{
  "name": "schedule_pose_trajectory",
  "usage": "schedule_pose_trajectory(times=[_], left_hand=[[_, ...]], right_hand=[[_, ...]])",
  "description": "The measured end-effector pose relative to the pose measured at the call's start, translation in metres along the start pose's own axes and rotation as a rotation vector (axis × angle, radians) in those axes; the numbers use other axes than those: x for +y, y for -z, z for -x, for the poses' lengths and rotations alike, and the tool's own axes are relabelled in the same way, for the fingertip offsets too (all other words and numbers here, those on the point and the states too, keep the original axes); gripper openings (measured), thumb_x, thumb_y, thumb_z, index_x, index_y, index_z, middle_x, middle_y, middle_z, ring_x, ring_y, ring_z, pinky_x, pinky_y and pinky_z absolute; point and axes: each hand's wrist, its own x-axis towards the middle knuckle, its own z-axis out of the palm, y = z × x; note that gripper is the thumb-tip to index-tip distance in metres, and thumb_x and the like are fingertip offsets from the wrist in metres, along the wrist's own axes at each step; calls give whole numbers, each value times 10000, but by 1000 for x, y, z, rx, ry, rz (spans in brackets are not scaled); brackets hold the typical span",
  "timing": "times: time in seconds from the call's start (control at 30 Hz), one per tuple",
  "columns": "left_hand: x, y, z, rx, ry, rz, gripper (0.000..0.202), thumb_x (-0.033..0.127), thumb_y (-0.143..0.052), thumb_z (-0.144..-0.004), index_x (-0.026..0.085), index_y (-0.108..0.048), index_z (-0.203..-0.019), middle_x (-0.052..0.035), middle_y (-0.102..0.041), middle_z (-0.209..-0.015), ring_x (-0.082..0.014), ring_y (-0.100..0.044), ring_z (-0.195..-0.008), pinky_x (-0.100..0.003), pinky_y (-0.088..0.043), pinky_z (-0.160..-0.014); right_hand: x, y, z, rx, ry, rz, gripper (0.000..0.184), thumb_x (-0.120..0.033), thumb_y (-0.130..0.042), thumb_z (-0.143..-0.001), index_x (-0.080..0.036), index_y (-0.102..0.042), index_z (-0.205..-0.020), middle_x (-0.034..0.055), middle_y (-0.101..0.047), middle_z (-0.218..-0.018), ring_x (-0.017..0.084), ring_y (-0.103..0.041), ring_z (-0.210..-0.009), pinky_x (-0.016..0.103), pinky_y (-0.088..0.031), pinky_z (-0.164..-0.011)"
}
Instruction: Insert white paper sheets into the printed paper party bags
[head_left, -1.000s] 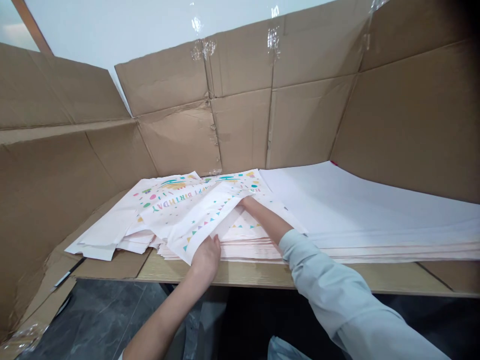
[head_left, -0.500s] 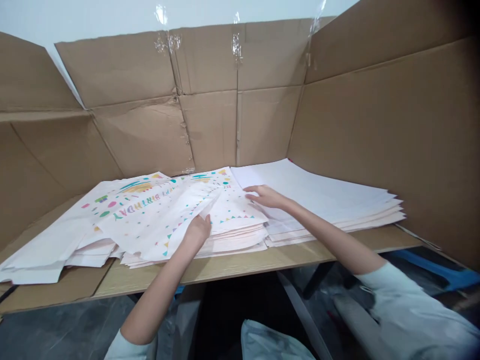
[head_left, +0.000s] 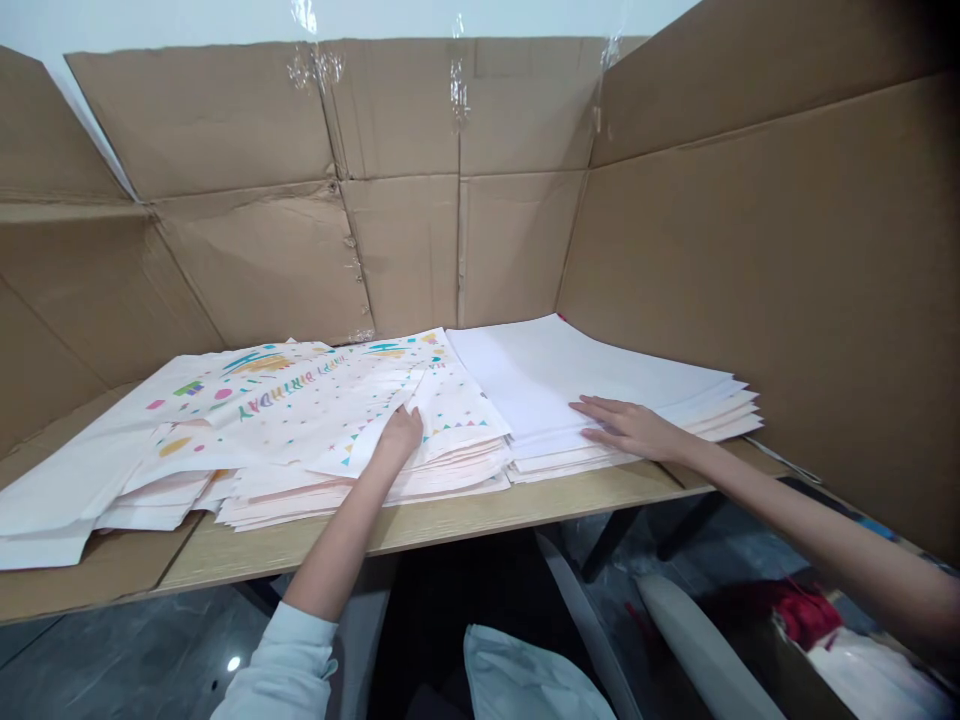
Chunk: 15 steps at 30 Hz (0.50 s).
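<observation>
A white sheet printed with HAPPY BIRTHDAY [head_left: 292, 410], coloured dots and bunting lies across the left pile, its lettering upside down to me. My left hand [head_left: 403, 432] pinches the right edge of this sheet, thumb and fingers closed. Under it sits a stack of similar sheets [head_left: 465, 462], with layered pale edges facing me. On the right, my right hand [head_left: 626, 425] rests with fingers stretched out on a stack of blank white sheets [head_left: 592, 365], near its front edge. Nothing shows in that hand.
Tall cardboard walls [head_left: 405, 240] stand behind and on both sides. More white sheets [head_left: 52, 510] overhang at the left. The wooden table edge [head_left: 450, 520] runs along the front. Below right, a box holds red material [head_left: 806, 612] and white plastic.
My right hand has moved right, from the edge of the printed stack onto the blank sheets. The printed sheet in my left hand has shifted left and lies flatter. The view has moved slightly.
</observation>
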Motion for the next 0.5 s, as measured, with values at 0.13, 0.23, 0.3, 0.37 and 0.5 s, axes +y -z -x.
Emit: schedule_pose_trajectory(times=[0.13, 0.23, 0.3, 0.37, 0.5], left_hand=[[-2, -1, -2, -46, -5, -24, 373, 165, -336, -845, 2, -490, -1143, -269, -523, -1040, -269, -538, -954, -367, -404, -803], [0, 1, -2, -77, -1, -46, 394, 97, -285, -834, -4, -478, -1164, -274, -507, -1069, -274, -527, -979, -370, -400, -807], [2, 3, -1, -97, 1, -62, 415, 59, -258, -829, 2, -469, -1182, -275, -495, -1089, -278, -515, -1002, -368, -394, -814], [3, 6, 0, -114, 3, -71, 422, 52, -246, -835, 3, -459, -1196, -277, -489, -1097, -283, -508, -1015, -364, -391, -815], [4, 7, 1, -132, 9, -50, 412, 70, -230, -852, -18, -451, -1189, -283, -477, -1111, -290, -489, -1037, -369, -381, -821]], right_hand=[[3, 2, 3, -27, -21, 15, 584, -518, -226, -841, -210, -361, -1319, 41, -304, -1352, 170, -327, -1229, 310, -261, -1023], [6, -1, 2, -17, -37, 8, 584, -560, -258, -823, -256, -369, -1309, 29, -325, -1342, 184, -363, -1204, 329, -297, -996], [8, -3, 1, -16, -33, 3, 586, -573, -271, -815, -267, -370, -1306, 31, -346, -1330, 197, -388, -1185, 339, -315, -976], [9, -3, -1, -21, -31, 3, 583, -570, -280, -814, -265, -374, -1302, 32, -365, -1318, 209, -410, -1165, 346, -327, -957], [8, 6, -4, -51, -48, -7, 565, -571, -331, -797, -271, -419, -1268, 40, -490, -1210, 244, -505, -1041, 357, -372, -866]])
